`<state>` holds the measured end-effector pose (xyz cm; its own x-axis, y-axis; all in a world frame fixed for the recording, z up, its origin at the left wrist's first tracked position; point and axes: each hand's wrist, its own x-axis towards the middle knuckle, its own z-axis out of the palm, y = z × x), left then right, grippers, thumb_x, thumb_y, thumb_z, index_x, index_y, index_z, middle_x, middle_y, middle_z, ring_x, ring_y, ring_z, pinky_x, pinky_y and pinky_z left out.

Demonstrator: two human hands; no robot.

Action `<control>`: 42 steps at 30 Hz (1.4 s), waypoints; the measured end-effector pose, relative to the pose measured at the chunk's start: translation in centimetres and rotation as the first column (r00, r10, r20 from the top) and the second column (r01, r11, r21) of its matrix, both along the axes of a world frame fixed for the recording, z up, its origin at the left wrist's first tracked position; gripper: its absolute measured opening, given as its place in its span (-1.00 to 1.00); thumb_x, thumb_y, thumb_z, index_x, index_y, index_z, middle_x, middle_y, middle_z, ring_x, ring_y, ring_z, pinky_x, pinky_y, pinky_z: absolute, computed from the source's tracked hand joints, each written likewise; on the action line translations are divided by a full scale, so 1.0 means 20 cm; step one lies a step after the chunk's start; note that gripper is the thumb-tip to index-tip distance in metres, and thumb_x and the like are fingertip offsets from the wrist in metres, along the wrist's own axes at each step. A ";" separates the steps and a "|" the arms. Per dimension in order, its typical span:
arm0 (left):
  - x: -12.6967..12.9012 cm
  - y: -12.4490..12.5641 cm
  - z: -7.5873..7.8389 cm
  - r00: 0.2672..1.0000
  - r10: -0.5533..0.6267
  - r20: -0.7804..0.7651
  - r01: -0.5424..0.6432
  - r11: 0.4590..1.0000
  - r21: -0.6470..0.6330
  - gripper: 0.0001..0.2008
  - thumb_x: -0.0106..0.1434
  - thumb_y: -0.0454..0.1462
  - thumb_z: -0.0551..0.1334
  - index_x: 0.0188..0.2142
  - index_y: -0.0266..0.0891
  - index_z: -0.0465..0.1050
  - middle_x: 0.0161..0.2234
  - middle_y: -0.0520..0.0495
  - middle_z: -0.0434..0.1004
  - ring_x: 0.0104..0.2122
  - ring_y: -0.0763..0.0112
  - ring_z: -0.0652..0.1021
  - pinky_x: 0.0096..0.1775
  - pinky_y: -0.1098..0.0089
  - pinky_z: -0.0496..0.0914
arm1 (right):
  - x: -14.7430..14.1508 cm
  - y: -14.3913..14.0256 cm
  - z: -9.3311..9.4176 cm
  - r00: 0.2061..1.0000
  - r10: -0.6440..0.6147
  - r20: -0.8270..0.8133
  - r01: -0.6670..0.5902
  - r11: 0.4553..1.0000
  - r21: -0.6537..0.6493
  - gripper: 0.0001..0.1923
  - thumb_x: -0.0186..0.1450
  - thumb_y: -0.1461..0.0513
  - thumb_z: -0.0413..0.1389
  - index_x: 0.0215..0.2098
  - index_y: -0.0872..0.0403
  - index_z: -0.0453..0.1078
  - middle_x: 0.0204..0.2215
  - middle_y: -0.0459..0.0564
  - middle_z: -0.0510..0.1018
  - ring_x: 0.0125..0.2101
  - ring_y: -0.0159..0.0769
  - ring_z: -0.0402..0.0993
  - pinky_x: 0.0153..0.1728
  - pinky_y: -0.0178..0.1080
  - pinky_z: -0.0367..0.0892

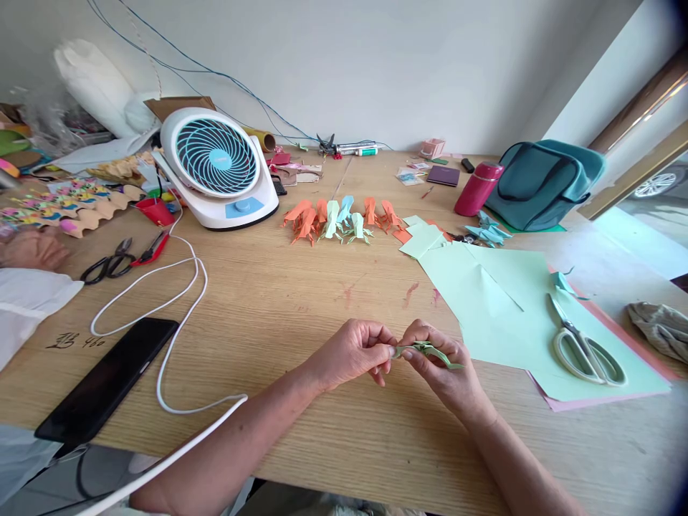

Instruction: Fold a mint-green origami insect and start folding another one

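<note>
I pinch a thin, folded strip of green paper (426, 351) between both hands just above the wooden table (301, 287): my left hand (357, 352) has its grip clamped on one end, my right hand (443, 369) on the middle. Its folds are too small to make out. Smooth pale green sheets (499, 301) lie beside, with scissors (583, 345) on top. Behind stands a row of folded paper figures (341, 217).

fan (218, 166) rear-left | scissors (585, 347) on paper sheets (499, 301), right
</note>
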<state>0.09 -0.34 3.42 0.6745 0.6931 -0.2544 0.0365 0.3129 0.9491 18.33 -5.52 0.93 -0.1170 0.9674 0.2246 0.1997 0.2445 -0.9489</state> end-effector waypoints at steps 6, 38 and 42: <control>0.00 -0.01 0.02 1.000 0.013 -0.006 -0.013 1.000 0.025 -0.84 0.13 -0.23 0.27 -0.43 -0.32 0.44 -0.58 0.06 0.40 -0.59 0.56 0.42 -0.52 0.51 0.42 | -0.02 0.00 0.00 0.999 -0.039 -0.031 0.038 0.999 -0.026 -0.80 0.33 0.09 0.16 -0.38 0.02 0.41 -0.45 -0.08 0.38 -0.43 -0.32 0.28 -0.41 -0.26 0.19; 0.04 -0.10 -0.04 0.937 0.349 0.005 -0.283 0.750 0.597 -0.82 0.27 -0.18 0.28 -0.38 -0.25 0.42 -0.42 0.00 0.50 -0.47 0.51 0.46 -0.42 0.53 0.38 | -0.07 0.00 -0.05 0.963 -0.068 -0.259 0.066 0.998 -0.016 -0.87 0.36 0.12 0.14 -0.30 -0.01 0.41 -0.36 -0.07 0.38 -0.31 -0.29 0.31 -0.26 -0.25 0.24; 0.03 -0.09 -0.03 0.934 0.356 -0.013 -0.263 0.713 0.650 -0.84 0.27 -0.19 0.29 -0.37 -0.23 0.45 -0.44 0.02 0.52 -0.47 0.52 0.47 -0.40 0.54 0.39 | -0.05 0.01 -0.05 0.975 -0.052 -0.214 0.065 0.996 0.055 -0.95 0.36 0.18 0.16 -0.27 -0.03 0.44 -0.36 -0.08 0.42 -0.32 -0.29 0.33 -0.25 -0.23 0.23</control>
<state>0.62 -2.17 2.83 0.3868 0.8880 0.2487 0.1807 -0.3375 0.9238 17.33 -5.36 -0.04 -0.0039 0.9547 0.2975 0.0108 0.2975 -0.9547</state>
